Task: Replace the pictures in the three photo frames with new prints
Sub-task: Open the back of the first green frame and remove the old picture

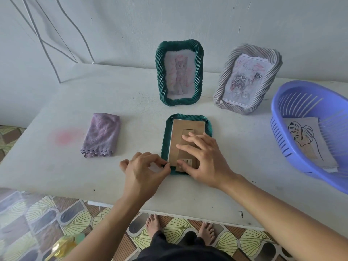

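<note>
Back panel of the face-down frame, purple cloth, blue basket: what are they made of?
Back panel: looks like brown cardboard or thin fibreboard, matte, with a barcode sticker on it. Purple cloth: fuzzy pile, likely microfibre, scalloped hem. Blue basket: moulded plastic, slightly glossy, slotted walls.

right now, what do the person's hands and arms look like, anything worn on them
The left hand and right hand are both bare: no gloves, rings, watch or bracelet in view. The left forearm and right forearm are bare too, with no sleeve showing down to the picture's edge.
</note>
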`<state>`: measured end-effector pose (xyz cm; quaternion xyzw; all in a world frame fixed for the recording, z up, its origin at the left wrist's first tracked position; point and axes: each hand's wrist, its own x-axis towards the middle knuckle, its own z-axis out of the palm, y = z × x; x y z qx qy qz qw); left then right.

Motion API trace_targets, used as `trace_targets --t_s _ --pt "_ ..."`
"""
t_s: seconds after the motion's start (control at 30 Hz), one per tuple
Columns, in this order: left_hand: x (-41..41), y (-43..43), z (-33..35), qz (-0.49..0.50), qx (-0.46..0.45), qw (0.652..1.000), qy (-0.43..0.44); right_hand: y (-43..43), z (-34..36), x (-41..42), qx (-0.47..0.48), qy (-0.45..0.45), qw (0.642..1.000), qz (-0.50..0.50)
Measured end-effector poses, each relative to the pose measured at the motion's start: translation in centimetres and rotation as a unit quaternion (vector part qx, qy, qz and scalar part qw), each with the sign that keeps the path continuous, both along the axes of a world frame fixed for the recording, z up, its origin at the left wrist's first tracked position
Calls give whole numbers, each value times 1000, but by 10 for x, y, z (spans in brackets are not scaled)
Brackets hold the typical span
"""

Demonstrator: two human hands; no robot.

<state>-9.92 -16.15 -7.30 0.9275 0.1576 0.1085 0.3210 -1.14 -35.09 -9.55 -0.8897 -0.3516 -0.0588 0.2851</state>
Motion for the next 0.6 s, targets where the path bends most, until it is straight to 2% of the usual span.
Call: trace_targets --t_s 0.4,0.6 --pt "-4 -9 -2 35 -18 999 -23 -1 3 1 -3 12 1000 5" --pt "-1 0 -2 7 -9 1000 -12 0 3 0 3 15 1000 2"
